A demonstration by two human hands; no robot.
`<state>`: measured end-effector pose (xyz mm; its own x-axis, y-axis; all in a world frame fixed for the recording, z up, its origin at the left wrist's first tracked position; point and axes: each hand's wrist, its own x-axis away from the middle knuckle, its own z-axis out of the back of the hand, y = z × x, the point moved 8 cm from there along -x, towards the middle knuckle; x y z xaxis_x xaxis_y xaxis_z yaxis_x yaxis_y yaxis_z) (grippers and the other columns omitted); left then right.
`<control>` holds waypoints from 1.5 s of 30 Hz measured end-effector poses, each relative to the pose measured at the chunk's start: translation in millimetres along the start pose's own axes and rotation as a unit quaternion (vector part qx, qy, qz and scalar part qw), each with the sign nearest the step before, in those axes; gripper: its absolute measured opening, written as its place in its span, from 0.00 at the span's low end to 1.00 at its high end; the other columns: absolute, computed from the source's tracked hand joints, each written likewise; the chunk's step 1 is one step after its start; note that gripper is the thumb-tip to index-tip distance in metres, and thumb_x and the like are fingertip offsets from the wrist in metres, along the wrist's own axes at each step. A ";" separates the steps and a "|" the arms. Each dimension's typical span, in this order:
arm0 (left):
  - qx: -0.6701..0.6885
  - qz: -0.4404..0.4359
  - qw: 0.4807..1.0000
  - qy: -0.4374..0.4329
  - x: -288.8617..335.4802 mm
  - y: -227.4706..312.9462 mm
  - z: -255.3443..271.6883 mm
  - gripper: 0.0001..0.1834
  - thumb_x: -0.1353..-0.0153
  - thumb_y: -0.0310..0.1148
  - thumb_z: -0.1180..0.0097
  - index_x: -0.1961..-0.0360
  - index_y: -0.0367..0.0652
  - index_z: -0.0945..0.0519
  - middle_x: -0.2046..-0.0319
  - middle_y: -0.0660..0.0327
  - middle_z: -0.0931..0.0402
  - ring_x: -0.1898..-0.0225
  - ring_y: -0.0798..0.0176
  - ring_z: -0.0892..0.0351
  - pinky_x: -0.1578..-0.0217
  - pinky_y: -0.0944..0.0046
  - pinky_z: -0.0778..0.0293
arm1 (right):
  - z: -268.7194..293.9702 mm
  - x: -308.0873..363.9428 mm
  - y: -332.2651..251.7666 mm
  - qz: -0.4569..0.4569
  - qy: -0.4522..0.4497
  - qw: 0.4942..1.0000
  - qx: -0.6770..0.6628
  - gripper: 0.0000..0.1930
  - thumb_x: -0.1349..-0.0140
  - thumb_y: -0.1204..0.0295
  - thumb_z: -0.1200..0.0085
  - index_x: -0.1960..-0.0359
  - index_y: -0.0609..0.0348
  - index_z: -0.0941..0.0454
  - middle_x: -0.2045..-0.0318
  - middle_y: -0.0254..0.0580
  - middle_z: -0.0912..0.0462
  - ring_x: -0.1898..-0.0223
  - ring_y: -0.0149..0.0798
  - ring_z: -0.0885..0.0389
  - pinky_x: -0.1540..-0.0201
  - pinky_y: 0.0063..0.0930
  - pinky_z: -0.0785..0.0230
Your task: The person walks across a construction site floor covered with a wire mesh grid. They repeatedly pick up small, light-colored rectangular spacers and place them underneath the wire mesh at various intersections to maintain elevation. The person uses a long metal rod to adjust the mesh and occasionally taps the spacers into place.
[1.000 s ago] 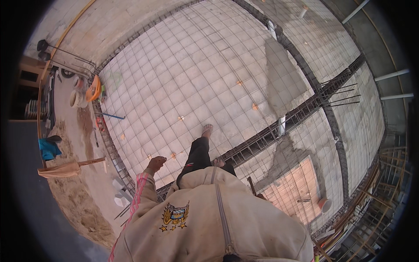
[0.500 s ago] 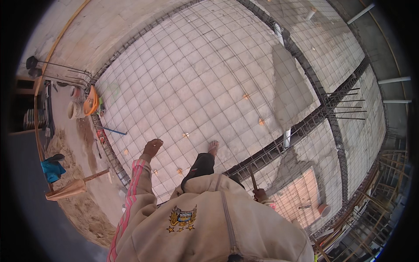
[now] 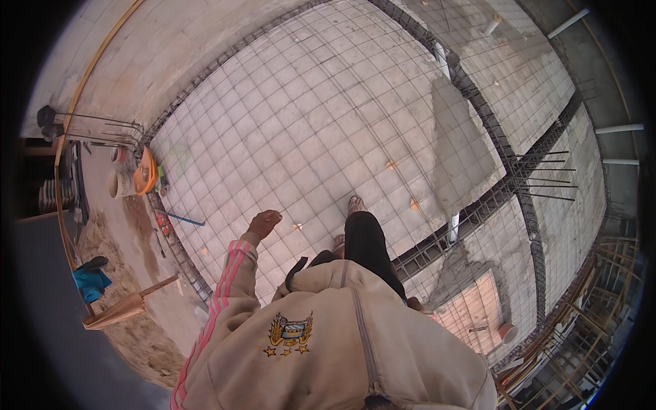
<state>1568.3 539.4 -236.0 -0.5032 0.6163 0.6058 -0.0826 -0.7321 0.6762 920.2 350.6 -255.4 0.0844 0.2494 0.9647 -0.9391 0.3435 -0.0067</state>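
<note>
My left hand [image 3: 264,224] is held out in front of my left side, over the steel rebar mesh [image 3: 287,137], without touching it. Its fingers are loosely spread and nothing shows in them. Only a small part of my right hand [image 3: 413,303] peeks out past the right side of my beige jacket. The fingers there are hidden, and so is anything they may hold. My feet, in sandals, are on the mesh-covered slab, with the right foot [image 3: 355,203] ahead of the left.
A dark trench with a rebar cage [image 3: 471,210] runs diagonally on the right, and bare rods [image 3: 550,179] stick out beyond it. To the left are a blue bar [image 3: 181,219], an orange basin [image 3: 145,172], buckets [image 3: 119,183] and a sand pile [image 3: 106,246]. Wooden scaffolding [image 3: 601,301] stands lower right.
I have stepped, and my right foot is now in front. My left hand has moved slightly right and up. The wooden handle seen in my right hand has gone out of sight behind my body.
</note>
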 end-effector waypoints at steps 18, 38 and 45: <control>0.069 0.049 0.996 0.037 -194.0 91.2 89.1 0.20 0.34 0.45 0.41 0.49 0.41 0.18 0.59 0.60 0.15 0.57 0.63 0.18 0.53 0.62 0.23 | 97.4 -166.2 -256.5 0.010 -0.043 0.995 -0.091 0.15 0.32 0.59 0.48 0.71 0.57 0.26 0.86 0.36 0.31 0.88 0.36 0.31 0.88 0.37 0.37; -0.182 0.050 0.969 -0.160 -392.3 217.3 88.5 0.22 0.37 0.48 0.41 0.51 0.42 0.17 0.54 0.52 0.16 0.52 0.52 0.17 0.50 0.56 0.23 | 175.7 -213.4 -487.8 0.023 -0.021 0.947 -0.320 0.11 0.33 0.64 0.47 0.59 0.60 0.27 0.82 0.33 0.31 0.87 0.31 0.32 0.89 0.32 0.39; -0.160 0.028 0.969 -0.186 -546.5 223.2 62.0 0.20 0.39 0.47 0.40 0.55 0.44 0.17 0.58 0.52 0.16 0.52 0.50 0.17 0.51 0.54 0.24 | 163.4 -225.3 -545.6 -0.042 -0.008 0.955 -0.294 0.10 0.33 0.65 0.48 0.58 0.58 0.27 0.80 0.34 0.29 0.87 0.30 0.32 0.87 0.31 0.37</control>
<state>1878.2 57.2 -390.1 -0.1745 0.5915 0.7872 -0.3563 -0.7833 0.5095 1359.2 -41.0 -426.1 0.1426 0.1865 0.9721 -0.5788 0.8124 -0.0709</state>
